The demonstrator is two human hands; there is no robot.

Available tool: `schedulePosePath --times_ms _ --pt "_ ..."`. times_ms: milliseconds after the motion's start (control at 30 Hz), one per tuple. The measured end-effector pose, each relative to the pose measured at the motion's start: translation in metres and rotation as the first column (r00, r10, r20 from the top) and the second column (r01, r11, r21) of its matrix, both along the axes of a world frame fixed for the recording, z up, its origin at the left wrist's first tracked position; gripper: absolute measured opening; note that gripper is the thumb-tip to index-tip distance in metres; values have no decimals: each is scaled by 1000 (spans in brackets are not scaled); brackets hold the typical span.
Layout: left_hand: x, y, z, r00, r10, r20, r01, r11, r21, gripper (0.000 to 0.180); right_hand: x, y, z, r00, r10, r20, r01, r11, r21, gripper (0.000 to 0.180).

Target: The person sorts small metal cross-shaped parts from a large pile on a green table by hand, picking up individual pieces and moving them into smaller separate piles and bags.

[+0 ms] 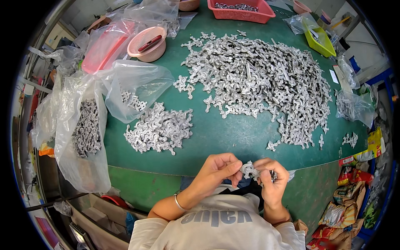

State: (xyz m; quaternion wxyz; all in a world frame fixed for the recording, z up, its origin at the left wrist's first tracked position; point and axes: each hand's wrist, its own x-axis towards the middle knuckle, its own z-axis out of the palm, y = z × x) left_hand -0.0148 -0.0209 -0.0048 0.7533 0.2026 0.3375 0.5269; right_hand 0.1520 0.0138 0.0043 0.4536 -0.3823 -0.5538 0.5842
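Note:
Close to my body, at the table's front edge, a small silvery metal casting [249,171] with rounded lobes is held between both hands. My left hand [223,167] pinches its left edge with thumb and forefinger. My right hand [273,178] has its fingers curled round the other side, and more grey metal shows inside that grip. Ahead and to the left lies a small heap of similar castings [160,128]. A far larger heap of castings [258,75] covers the middle and right of the green table [212,141].
Clear plastic bags [135,81] lie at the left, one holding dark grey castings [88,129]. A pink bowl [146,43] carries a red-handled tool [150,43]. A pink tray [246,16] stands at the back, a yellow-green basket [320,41] back right. Colourful sacks [339,212] line the right side.

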Motion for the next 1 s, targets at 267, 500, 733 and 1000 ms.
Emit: schedulePosePath --times_ms 267,500,733,1000 --pt "2 -1 -1 1000 1 24 -1 1000 -11 20 1 -2 0 1000 -4 -5 4 1000 -11 13" --pt "2 -1 -1 998 -2 55 4 1000 -25 21 2 -5 -3 996 47 -73 -51 998 -46 13" --pt "3 2 1 999 -4 54 5 1000 -17 25 -4 -12 3 978 57 -201 -89 984 -153 20" --pt "10 8 -3 995 19 -94 -14 999 49 21 22 1 -27 745 26 -666 -436 774 -458 32"
